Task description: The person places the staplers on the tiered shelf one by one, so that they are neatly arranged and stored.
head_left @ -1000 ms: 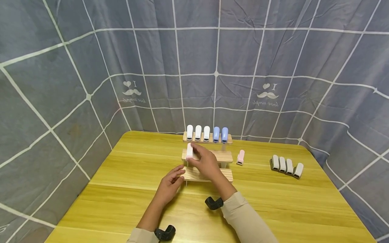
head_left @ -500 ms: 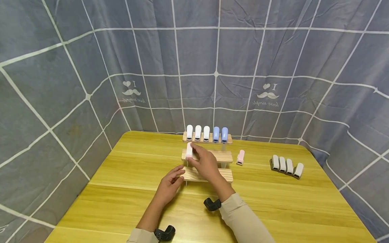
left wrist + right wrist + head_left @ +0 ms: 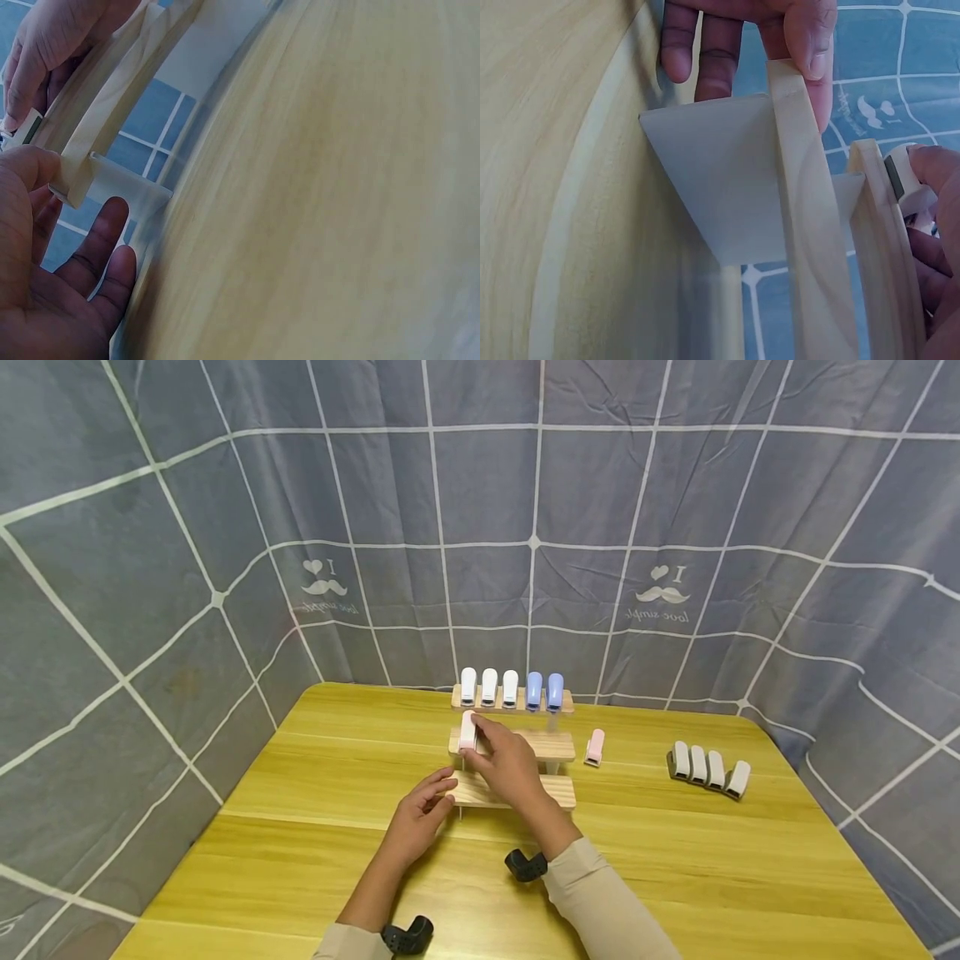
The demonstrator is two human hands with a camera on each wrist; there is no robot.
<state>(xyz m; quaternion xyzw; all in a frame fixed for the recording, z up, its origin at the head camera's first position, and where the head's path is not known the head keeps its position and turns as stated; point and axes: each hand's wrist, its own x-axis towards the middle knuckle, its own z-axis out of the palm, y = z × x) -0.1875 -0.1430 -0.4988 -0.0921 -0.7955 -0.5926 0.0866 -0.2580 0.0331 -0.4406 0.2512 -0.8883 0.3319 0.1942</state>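
While R hand [image 3: 510,766] pinches oblong white-and-pink plastic stapler [image 3: 468,730] to its left, axis near-far, L hand [image 3: 417,823] pinches nearest pale-wood shelf [image 3: 480,792] at left end.

Wooden table [image 3: 675,860] | three-tier stand [image 3: 555,745] | pink stapler [image 3: 595,747] | four white staplers [image 3: 699,765]

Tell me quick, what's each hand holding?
Left hand: closed, pinching the bottom shelf edge.
Right hand: closed, holding a pinkish-white stapler at the middle shelf.
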